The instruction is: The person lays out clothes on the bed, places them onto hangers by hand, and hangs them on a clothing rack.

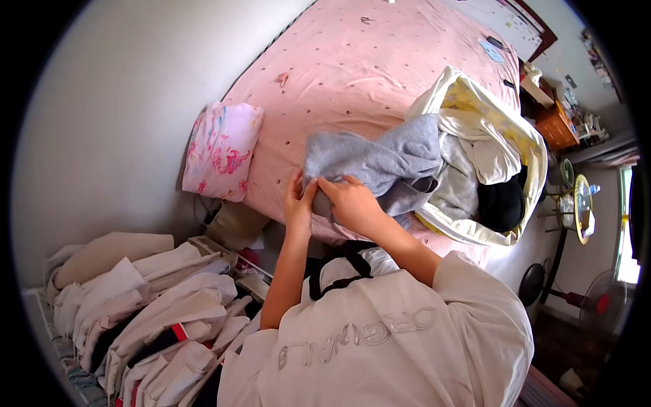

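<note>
One grey garment (390, 159) is in hand, bunched up over the near part of the bed, with its 3 o'clock end up against the hamper. Clock positions here all run from that garment. Left hand (298, 207) is at 8 o'clock, thumb and fingertips pinching the edge of the cloth. Right hand (354, 205) is just beside it at 7, thumb and index pinching the same edge; can't tell what the fingertips tucked behind are doing.

Hamper (447, 227) sits at 3 o'clock, pale with a yellowish lining, holding white cloth (485, 149), grey cloth (456, 176) and black cloth (502, 203). Pink bed (339, 74) spreads out toward 12. Floral bundle (224, 152) is at 9, near the wall (115, 115). Farther out: lots of pale clothes (190, 298) at 8, a fan (602, 303) at 4.
</note>
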A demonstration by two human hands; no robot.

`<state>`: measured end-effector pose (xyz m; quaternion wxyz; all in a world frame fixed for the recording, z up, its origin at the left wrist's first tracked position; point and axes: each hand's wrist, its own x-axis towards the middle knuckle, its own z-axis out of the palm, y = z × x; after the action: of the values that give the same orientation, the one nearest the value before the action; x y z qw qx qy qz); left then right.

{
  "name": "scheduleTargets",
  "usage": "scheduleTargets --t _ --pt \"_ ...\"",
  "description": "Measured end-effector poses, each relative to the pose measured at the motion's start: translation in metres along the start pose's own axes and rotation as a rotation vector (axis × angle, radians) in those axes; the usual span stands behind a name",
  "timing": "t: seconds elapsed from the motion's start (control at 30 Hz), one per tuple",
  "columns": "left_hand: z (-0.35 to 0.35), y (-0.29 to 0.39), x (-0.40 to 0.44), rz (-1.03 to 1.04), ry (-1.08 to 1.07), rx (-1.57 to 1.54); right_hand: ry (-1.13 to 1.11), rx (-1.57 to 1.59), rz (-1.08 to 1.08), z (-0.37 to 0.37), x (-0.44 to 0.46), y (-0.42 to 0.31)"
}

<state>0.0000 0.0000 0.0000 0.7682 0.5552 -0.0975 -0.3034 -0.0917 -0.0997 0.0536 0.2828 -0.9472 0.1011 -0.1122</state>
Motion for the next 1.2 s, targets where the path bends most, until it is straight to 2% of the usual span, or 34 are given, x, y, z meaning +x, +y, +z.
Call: scheduleTargets --t 0.07,0.1,0.17,0.2,0.27,0.3,0.43,0.57,0.6,0.7,0.73,0.83,0.97,1.07,1.2 --pt "-0.013 -0.025 -0.008 0.001 0.033 0.116 -0.168 -0.03 0.008 -0.004 -0.017 0.007" --pt "0.004 -0.056 0.001 -0.013 0.027 0.031 -0.139 -0.086 -0.024 -0.012 -0.023 0.031" --pt "-0.014 -0.065 -0.011 -0.052 0.057 0.059 -0.023 0.003 -0.098 0.007 -0.033 0.031" --pt "-0.023 -0.066 -0.019 -0.054 0.07 0.035 -0.066 0.048 -0.093 0.007 -0.037 0.027" --pt "-0.027 -0.066 -0.017 -0.029 0.21 0.085 -0.081 -0.189 -0.104 -0.02 -0.035 0.028" --pt "-0.028 -0.067 -0.015 -0.016 0.277 0.104 -0.085 -0.211 -0.009 -0.036 -0.031 0.036" --pt "-0.066 -0.057 -0.008 0.118 0.282 0.225 0.19 -0.53 0.372 -0.059 -0.007 0.095" --pt "-0.111 -0.064 -0.003 0.157 0.3 0.312 0.214 -0.524 0.456 -0.064 0.005 0.144" --pt "-0.119 -0.067 -0.005 0.155 0.285 0.312 0.163 -0.572 0.403 -0.066 0.008 0.136" --pt "-0.138 -0.077 -0.007 0.178 0.343 0.32 -0.227 -0.631 0.353 -0.058 0.021 0.13" --pt "-0.146 -0.08 -0.005 0.188 0.398 0.317 -0.147 -0.589 0.252 -0.051 0.019 0.13" --pt "-0.173 -0.073 -0.006 0.206 0.538 0.252 -0.294 -0.659 0.267 -0.036 0.03 0.147" --pt "-0.199 -0.049 -0.007 0.23 0.594 0.193 -0.049 -0.472 0.107 -0.038 0.039 0.136" --pt "-0.201 -0.046 -0.002 0.256 0.563 0.226 0.19 -0.328 0.0 -0.038 0.056 0.097" --pt "-0.183 -0.029 0.002 0.25 0.566 0.28 0.379 -0.09 -0.064 -0.036 0.086 0.039"
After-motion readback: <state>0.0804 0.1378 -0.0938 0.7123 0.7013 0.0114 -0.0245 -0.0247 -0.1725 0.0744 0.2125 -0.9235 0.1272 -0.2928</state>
